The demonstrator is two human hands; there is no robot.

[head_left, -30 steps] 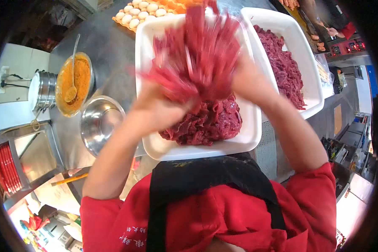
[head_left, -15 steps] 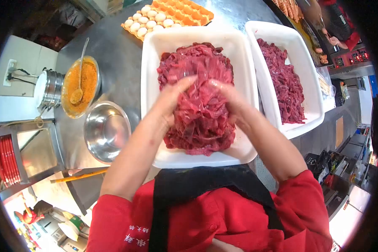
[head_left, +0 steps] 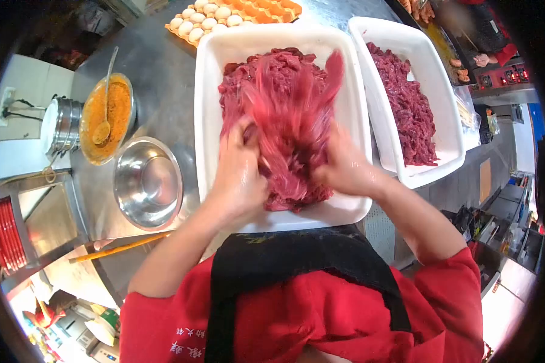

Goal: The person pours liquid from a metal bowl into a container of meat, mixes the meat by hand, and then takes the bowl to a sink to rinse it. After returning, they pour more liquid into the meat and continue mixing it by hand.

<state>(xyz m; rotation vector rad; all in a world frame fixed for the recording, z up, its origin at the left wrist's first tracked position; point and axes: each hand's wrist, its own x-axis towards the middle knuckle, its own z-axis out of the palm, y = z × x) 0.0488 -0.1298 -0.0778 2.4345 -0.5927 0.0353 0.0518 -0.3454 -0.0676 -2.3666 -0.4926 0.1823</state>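
A heap of sliced raw red meat (head_left: 284,121) fills much of a deep white plastic tub (head_left: 339,212) in front of me. Strips at the top of the heap are blurred and flung upward between my hands. On the near left side of the heap, my left hand (head_left: 242,172) has its fingers curled around meat slices. My right hand (head_left: 342,160) grips the right side of the heap, its fingertips partly buried in the meat. Both hands look wet.
A second white tub (head_left: 445,136) with more sliced meat stands at the right. To the left are a steel bowl (head_left: 148,181), a bowl of orange-yellow powder (head_left: 122,100) with a spoon (head_left: 103,130), and an egg tray (head_left: 272,11). A co-worker's hand (head_left: 482,59) shows at upper right.
Both hands have drawn back toward me and lower down the sides of the heap, closing on meat. Strips between them have lifted and spread. The whole view has shifted slightly.
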